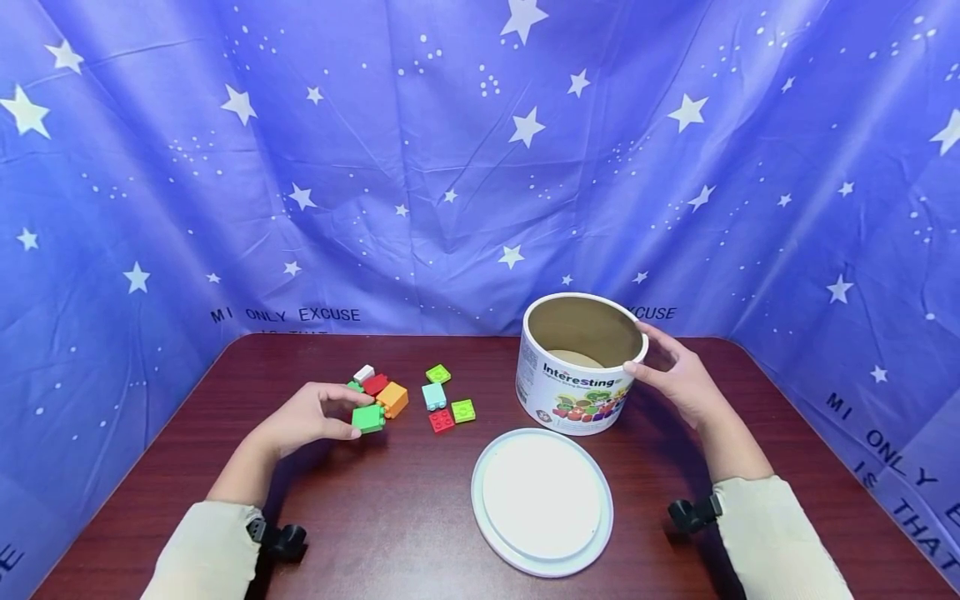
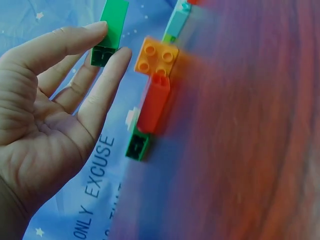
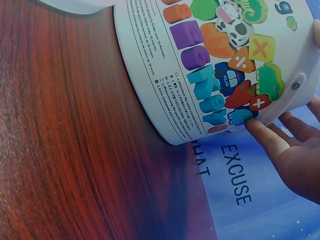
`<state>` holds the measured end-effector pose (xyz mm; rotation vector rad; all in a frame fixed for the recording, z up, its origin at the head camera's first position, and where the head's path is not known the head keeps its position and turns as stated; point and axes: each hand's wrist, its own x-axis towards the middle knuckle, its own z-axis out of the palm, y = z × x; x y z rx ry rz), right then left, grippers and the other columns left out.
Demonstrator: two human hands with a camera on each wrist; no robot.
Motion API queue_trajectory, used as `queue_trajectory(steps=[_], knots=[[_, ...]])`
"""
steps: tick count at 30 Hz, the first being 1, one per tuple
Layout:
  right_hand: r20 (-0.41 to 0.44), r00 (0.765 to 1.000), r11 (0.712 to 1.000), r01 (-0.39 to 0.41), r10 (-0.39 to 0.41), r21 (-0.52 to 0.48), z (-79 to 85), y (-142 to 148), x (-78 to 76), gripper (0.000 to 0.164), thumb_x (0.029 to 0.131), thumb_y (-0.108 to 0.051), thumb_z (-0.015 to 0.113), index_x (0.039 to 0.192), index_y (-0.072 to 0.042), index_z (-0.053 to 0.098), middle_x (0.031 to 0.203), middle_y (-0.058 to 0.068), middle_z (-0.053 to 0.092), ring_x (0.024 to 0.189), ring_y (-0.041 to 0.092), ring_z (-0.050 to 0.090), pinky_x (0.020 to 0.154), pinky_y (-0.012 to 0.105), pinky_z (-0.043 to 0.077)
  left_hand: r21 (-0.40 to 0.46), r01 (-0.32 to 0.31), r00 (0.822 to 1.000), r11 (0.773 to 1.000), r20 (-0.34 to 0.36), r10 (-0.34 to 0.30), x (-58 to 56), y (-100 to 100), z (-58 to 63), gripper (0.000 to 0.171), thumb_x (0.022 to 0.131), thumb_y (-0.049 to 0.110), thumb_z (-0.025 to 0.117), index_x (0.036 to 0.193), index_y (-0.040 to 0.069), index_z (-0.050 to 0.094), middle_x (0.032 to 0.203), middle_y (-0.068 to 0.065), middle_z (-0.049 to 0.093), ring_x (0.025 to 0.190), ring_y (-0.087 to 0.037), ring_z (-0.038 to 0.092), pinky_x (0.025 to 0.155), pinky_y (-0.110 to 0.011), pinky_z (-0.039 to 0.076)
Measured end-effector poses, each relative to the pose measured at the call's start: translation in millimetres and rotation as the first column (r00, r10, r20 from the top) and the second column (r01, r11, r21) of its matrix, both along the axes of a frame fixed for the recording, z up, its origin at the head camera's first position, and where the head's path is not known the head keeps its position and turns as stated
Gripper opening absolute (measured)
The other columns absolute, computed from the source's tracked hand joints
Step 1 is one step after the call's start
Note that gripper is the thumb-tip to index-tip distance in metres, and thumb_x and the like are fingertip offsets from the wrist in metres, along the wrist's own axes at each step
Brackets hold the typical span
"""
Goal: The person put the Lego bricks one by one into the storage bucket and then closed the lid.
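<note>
My left hand [image 1: 311,417] pinches a green toy block [image 1: 368,418] between thumb and fingertips. In the left wrist view the same green block [image 2: 111,30] shows its hollow underside. Just beyond that hand, an orange block [image 1: 392,400], a red block [image 1: 376,384], a white block [image 1: 364,373] and another green block [image 2: 137,145] lie close together. My right hand [image 1: 678,379] holds the right side of a round white bucket [image 1: 532,387] near its rim, thumb in front and fingers further back. The bucket stands upright without its lid, and its pale bottom shows.
A round white lid [image 1: 542,508] lies flat in front of the bucket. Between the left pile and the bucket are a light blue block [image 1: 434,397], a flat red block [image 1: 441,420] and two lime-green blocks [image 1: 463,411]. A starry blue curtain [image 1: 420,167] hangs behind the table.
</note>
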<state>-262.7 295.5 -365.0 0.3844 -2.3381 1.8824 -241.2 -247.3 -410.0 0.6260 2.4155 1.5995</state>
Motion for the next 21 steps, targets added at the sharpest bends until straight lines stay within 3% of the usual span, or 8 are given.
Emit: queue_trajectory(steps=[6, 16, 21], knots=[[0.008, 1.0, 1.0, 0.0, 0.0, 0.003, -0.2, 0, -1.0, 0.075, 0.088, -0.001, 0.069, 0.151, 0.002, 0.029, 0.146, 0.02, 0.04, 0.109, 0.006, 0.056, 0.083, 0.017, 0.05, 0.016, 0.027, 1.0, 0.999, 0.008, -0.028, -3.3, 12, 8.7, 0.045, 0.075, 0.005, 0.081, 0.118, -0.001, 0.068, 0.117, -0.016, 0.065, 0.103, -0.017, 0.062, 0.085, -0.038, 0.054], [0.016, 1.0, 1.0, 0.004, -0.004, 0.013, 0.3, 0, -0.2, 0.075, 0.088, -0.002, 0.069, 0.151, 0.001, 0.029, 0.149, 0.026, 0.034, 0.113, 0.011, 0.055, 0.083, 0.017, 0.05, 0.101, 0.137, 0.991, 0.985, -0.001, -0.137, -12.4, 32, 13.6, 0.05, 0.075, -0.004, 0.077, 0.122, -0.006, 0.063, 0.112, -0.012, 0.066, 0.092, -0.02, 0.064, 0.073, -0.033, 0.057], [0.02, 1.0, 0.999, 0.004, -0.005, 0.033, 1.4, 1, -0.7, 0.075, 0.089, -0.004, 0.069, 0.152, 0.0, 0.028, 0.15, 0.029, 0.031, 0.113, 0.012, 0.055, 0.084, 0.017, 0.05, 0.104, 0.154, 0.988, 0.983, -0.021, -0.153, -15.9, 42, 17.7, 0.049, 0.075, -0.005, 0.077, 0.123, -0.006, 0.063, 0.11, -0.014, 0.062, 0.09, -0.02, 0.063, 0.072, -0.032, 0.056]])
